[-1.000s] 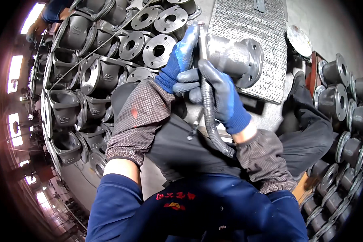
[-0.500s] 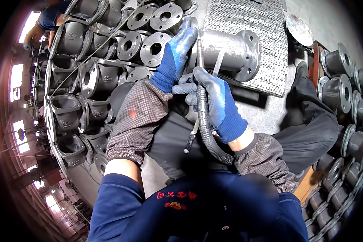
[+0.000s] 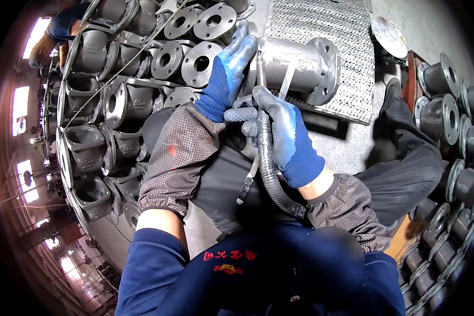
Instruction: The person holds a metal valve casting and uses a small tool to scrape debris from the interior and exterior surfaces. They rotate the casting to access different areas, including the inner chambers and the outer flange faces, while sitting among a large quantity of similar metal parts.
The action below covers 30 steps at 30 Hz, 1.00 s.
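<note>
Stacked grey castings (image 3: 110, 110) crowd the floor left of a flanged pipe piece (image 3: 295, 66) on mesh (image 3: 326, 31). Left hand (image 3: 227, 73) presses flat against it; right hand (image 3: 281, 131) grips a hosed grinding tool (image 3: 263, 152).

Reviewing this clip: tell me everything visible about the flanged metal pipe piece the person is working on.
The flanged pipe piece is a short grey cast-metal cylinder lying on its side on a mesh grating, with a round flange with bolt holes showing at its right end. Its surface looks dull and rough. The left hand, in a blue glove, rests on its left end; the right hand holds a hose-fed tool against it.
</note>
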{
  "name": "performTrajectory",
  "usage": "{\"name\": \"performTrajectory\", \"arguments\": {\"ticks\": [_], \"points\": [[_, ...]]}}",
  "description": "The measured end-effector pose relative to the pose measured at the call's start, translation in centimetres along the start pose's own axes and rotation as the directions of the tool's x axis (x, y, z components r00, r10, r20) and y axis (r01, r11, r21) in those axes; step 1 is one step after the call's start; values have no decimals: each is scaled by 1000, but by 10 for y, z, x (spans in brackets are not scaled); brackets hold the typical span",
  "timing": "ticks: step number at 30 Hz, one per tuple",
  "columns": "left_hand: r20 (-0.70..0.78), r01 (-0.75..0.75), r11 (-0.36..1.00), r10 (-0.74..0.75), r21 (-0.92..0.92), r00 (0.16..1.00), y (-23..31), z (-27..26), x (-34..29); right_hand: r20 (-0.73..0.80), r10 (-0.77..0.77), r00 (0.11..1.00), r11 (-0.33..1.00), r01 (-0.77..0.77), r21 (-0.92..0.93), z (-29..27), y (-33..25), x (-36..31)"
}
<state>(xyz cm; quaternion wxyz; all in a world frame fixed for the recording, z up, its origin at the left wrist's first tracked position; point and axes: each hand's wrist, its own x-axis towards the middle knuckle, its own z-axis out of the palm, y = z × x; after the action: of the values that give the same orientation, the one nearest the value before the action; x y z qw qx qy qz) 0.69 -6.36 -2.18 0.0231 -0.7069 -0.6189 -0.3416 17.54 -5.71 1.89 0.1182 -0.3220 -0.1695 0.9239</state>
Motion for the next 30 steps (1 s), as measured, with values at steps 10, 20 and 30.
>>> {"name": "performTrajectory", "arguments": {"ticks": [10,20,30], "points": [[-58,-63,998,62,-19,996,4,4,1,-12,-121,993,990,120,-77,-6,10,5],[-30,-22,997,25,74,999,0,0,-1,50,-73,996,994,77,-76,-6,12,3],[-13,-28,992,30,121,999,1,-1,6,22,-101,995,982,103,-159,-6,17,-14]]}}
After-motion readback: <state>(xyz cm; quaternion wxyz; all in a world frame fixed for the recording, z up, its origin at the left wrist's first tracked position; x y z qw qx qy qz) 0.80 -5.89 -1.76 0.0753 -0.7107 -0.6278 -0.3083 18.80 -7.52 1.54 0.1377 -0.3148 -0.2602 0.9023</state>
